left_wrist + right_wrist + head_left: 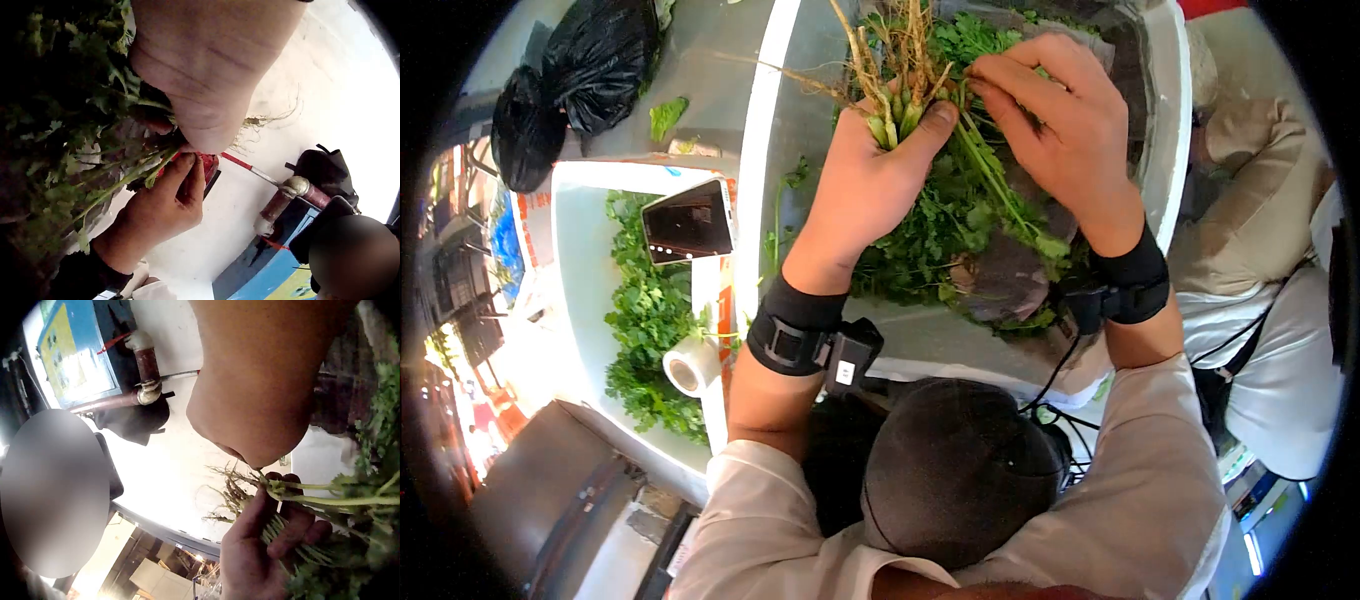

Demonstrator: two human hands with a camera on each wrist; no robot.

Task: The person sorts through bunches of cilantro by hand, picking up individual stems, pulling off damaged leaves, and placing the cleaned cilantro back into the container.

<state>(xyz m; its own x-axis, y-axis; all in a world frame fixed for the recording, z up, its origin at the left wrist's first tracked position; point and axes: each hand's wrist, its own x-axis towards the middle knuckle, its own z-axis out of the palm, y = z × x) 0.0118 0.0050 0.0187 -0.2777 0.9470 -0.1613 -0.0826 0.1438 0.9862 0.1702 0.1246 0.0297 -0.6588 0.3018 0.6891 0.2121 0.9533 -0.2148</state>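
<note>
The left hand (875, 185) grips a bunch of leafy green herbs by the stem bases, its pale roots (915, 50) sticking up past the thumb. Beside it the right hand (1065, 130) has its thumb and forefinger together at a stem near the bunch; in the left wrist view this right hand (162, 212) pinches the stem (125, 178). From the right wrist, the left hand (259, 544) curls round several thin stems (284, 534) with roots (234, 494) at their ends. Leaves (940, 240) hang below both hands over the white tub (765, 130).
A second white tub (580, 260) at the left holds more green herbs (650, 330). On its edge lie a phone (690, 222) and a white roll (690, 367). Black plastic bags (600, 65) sit at the upper left. Another person's legs (1250, 210) are at the right.
</note>
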